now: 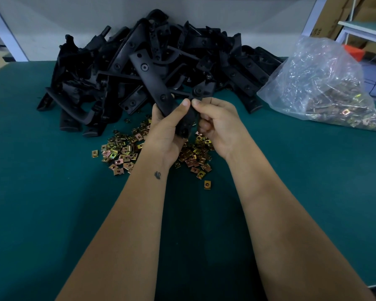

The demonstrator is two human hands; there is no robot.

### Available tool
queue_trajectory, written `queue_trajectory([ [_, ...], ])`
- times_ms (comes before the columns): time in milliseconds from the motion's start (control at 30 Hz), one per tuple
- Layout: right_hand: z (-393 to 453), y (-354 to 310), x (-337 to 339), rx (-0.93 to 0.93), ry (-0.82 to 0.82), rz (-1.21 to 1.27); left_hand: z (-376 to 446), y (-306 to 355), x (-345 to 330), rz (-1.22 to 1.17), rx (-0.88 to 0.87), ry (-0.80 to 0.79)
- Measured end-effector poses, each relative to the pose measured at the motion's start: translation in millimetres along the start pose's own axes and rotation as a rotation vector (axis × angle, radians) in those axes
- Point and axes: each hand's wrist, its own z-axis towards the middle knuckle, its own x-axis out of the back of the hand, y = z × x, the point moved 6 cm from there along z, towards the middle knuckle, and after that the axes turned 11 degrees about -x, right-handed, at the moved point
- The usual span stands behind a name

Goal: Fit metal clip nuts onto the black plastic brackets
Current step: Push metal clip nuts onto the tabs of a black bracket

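Two hands, left hand (165,129) and right hand (215,124), gripping matte black bracket (154,83), brassy clip nuts (122,151) beneath

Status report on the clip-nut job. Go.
Both hands, left hand and right hand, gripping one black bracket above the loose clip nuts. Whether a nut is on it: cannot tell. Nothing in the way.

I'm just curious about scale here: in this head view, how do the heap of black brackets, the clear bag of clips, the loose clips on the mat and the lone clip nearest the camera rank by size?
1. Heap of black brackets
2. Clear bag of clips
3. Loose clips on the mat, partly hidden by the hands
4. Lone clip
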Motion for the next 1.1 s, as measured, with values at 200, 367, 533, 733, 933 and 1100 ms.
queue_trajectory([
  [200, 1, -11, 24, 0.111, 0.298, -0.116, 1, 4, 13, -0.187, 0.010, 0.168],
  [367, 3, 3, 57, -0.010, 0.620, -0.631, 2, 7, 21, -0.323, 0.008, 0.251],
  [533, 11, 5, 39, 0.096, 0.588, -1.163, 3, 6, 16, -0.279, 0.028, 0.211],
  [733, 15, 17, 5, 0.264, 0.357, -1.471, 3, 4, 14, -0.278, 0.038, 0.198],
  [933, 12, 12, 1, 0.354, 0.353, -1.373, 3, 4, 14, -0.268, 0.052, 0.195],
  [1100, 2, -3, 10, 0.365, 0.369, -0.665, 4, 4, 15, -0.227, 0.035, 0.195],
])
